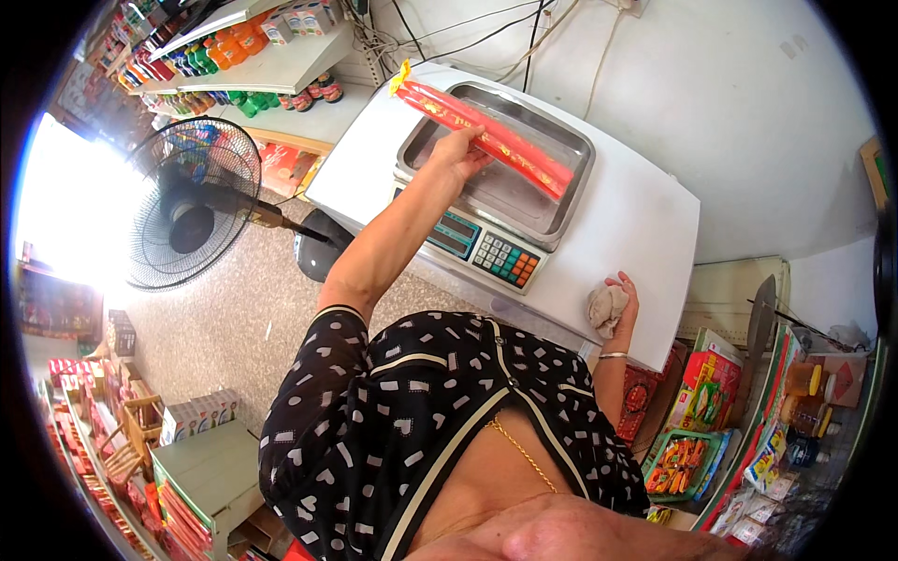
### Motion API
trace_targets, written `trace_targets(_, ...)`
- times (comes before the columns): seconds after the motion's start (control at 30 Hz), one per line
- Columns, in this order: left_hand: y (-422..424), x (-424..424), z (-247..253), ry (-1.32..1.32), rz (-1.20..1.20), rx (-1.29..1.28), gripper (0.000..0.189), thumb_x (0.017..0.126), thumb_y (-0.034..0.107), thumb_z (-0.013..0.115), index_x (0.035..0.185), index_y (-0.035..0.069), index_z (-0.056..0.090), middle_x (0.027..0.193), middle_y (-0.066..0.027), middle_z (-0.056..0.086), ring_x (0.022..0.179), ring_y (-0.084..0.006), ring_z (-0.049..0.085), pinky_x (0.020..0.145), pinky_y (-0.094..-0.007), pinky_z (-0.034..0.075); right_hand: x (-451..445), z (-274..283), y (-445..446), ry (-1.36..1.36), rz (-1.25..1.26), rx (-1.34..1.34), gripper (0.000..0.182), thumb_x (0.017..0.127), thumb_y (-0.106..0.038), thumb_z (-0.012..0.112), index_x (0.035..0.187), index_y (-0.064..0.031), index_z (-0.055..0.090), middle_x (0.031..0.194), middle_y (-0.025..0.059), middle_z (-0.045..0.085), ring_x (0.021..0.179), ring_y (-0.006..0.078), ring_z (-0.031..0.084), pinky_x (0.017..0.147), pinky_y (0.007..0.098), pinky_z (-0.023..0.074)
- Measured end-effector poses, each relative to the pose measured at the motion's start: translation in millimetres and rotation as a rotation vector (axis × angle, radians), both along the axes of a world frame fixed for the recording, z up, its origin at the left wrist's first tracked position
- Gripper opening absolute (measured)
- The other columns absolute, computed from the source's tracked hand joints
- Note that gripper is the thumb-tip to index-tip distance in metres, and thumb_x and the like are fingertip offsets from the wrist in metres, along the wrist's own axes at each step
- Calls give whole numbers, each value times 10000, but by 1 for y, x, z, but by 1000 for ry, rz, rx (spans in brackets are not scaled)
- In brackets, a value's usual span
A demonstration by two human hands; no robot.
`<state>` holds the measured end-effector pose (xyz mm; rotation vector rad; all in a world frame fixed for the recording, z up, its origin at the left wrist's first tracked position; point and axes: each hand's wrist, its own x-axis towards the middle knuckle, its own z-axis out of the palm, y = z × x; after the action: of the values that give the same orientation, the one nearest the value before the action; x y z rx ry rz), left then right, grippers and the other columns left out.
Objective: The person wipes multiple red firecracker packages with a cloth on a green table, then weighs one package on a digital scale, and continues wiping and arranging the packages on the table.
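My left hand (pixel 459 154) grips a long red packet (pixel 519 154) around its middle. The packet bears gold print and has a yellow tip at its upper left end. It lies slantwise over the metal pan (pixel 491 193) of an electronic scale; whether it touches the pan I cannot tell. On the front of the scale is a keypad (pixel 505 258) with white, green and orange keys, beside dark displays (pixel 454 235). My right hand (pixel 626 305) holds a crumpled greyish cloth (pixel 607 308) near the front right edge of the white top (pixel 624 210).
A black standing fan (pixel 193 203) is at the left on the speckled floor (pixel 210 336). Shelves with drink bottles (pixel 238 45) rise behind it. Cables (pixel 484 42) hang along the wall. Packaged goods, including a green basket of packets (pixel 680 463), are at the lower right.
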<state>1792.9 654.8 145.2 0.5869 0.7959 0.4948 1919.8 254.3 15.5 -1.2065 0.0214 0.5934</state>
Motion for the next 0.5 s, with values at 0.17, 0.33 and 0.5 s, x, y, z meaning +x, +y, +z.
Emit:
trace_targets(0.17,5,9,-14,35,8,-37,264,906,110,563,1162,70,514,1153,-151,561,1070,-294,562,919,-446,477,-3,5,2,-8,0,-5,445,877,-271,497,1217,17,498,936,149,638,788,218,613,701,336,534)
trace_targets(0.33,20,-1,-33,-88,-47,-36,272,919,141,549,1150,4,504,1131,-208,549,1069,-348,555,929,-479,472,0,5,3,12,24,-39,460,866,-320,544,1208,-14,515,935,124,633,785,220,611,698,346,532)
trace_targets(0.5,10,-74,22,-128,2,-9,396,925,191,542,1215,-59,441,1132,-274,529,1064,-383,552,935,-492,470,-8,7,3,-13,-6,-58,443,875,-318,549,1207,-28,522,914,102,629,767,201,613,705,340,529)
